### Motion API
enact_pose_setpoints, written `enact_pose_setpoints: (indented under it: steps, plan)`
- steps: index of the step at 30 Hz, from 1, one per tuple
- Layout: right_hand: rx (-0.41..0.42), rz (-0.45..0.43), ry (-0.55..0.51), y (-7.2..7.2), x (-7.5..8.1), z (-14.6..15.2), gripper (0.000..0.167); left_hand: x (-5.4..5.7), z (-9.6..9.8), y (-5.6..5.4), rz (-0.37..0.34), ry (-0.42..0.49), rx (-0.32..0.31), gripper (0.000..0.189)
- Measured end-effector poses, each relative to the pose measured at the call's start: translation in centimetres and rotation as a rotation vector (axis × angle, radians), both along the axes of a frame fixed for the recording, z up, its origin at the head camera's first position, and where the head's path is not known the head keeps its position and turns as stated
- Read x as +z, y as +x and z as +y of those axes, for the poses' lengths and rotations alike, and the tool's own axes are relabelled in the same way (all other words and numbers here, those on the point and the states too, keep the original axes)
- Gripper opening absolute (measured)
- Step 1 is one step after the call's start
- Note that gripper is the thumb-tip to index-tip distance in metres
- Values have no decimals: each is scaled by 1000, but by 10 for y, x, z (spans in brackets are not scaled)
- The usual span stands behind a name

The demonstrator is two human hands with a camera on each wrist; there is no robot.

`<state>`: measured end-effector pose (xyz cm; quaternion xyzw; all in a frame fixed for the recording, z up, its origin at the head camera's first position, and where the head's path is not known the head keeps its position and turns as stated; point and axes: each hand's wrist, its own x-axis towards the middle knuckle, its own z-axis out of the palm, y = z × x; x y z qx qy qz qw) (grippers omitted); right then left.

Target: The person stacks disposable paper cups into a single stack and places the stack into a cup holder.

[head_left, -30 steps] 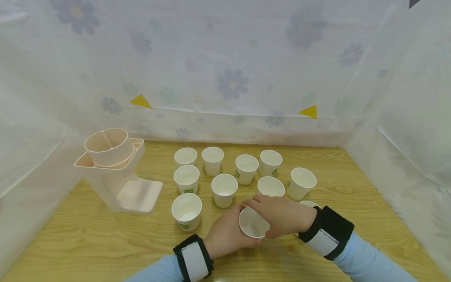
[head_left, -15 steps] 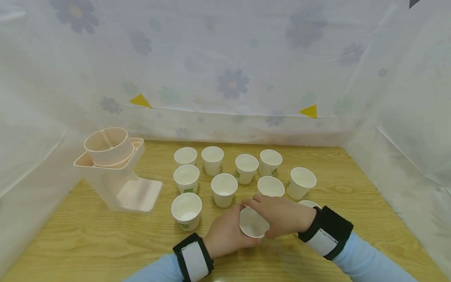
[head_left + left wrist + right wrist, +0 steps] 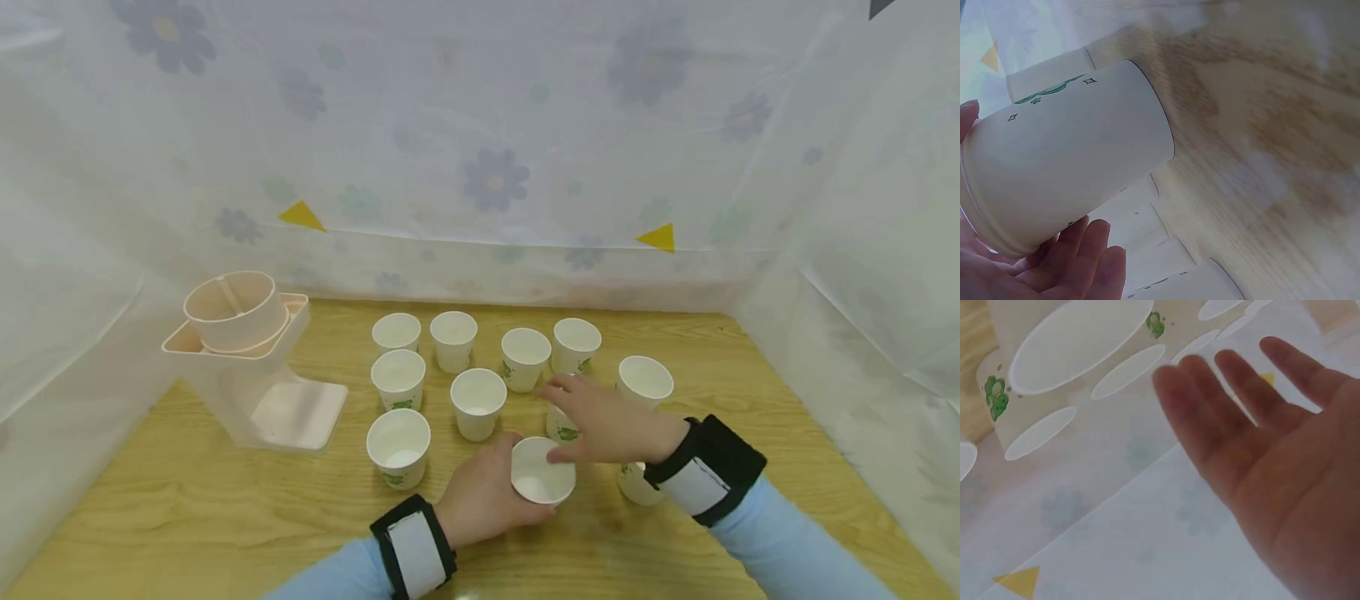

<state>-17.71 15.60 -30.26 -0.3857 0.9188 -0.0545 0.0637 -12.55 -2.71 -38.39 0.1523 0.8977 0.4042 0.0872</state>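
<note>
A white paper cup (image 3: 542,483) stands upright at the front middle, held at its rim by my left hand (image 3: 483,493). In the left wrist view this cup (image 3: 1072,153) shows a small green print, with fingers (image 3: 1094,250) curled under it and the thumb tip on the other side. My right hand (image 3: 611,423) hovers just above and behind that cup, partly hiding another paper cup (image 3: 561,423). Its fingers are extended and hold nothing in the right wrist view, apart from the cups (image 3: 1082,340) there.
Several more white paper cups stand upright on the wooden table, including one at the left front (image 3: 398,450) and one at the right (image 3: 645,383). A cream stand with a round holder (image 3: 232,312) is at the left. White flowered sheeting (image 3: 420,125) encloses the table.
My right hand has let go of the front cup and lifted up and away from its rim. My left hand stays on the cup in the same place.
</note>
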Motion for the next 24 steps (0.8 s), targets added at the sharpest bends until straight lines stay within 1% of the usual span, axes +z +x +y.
enact_pose_setpoints:
  steps: [2, 4, 6, 9, 12, 16, 24]
  plan:
    - [-64, 9, 9, -9, 3, 4, 64, 0, 0, -1, -11, 3, -1, 72]
    - [-117, -2, 35, -19, 4, 8, 62, -1, 0, -1, -20, 11, -2, 71]
    - [-157, -38, 56, -27, 3, 11, 65, -1, 1, -2, -23, 17, -2, 70]
    - [-206, -101, 71, -35, -1, 14, 72, -1, 1, -2, -22, 25, -2, 69]
    - [-229, -142, 77, -41, -8, 14, 77, -2, 1, -1, -14, 23, 2, 69]
    - [-237, -162, 92, -46, -14, 14, 80, -2, 1, -2, -6, 13, 4, 70]
    - [-252, -186, 112, -53, -18, 14, 83, -1, 1, -2, -3, 11, 2, 71]
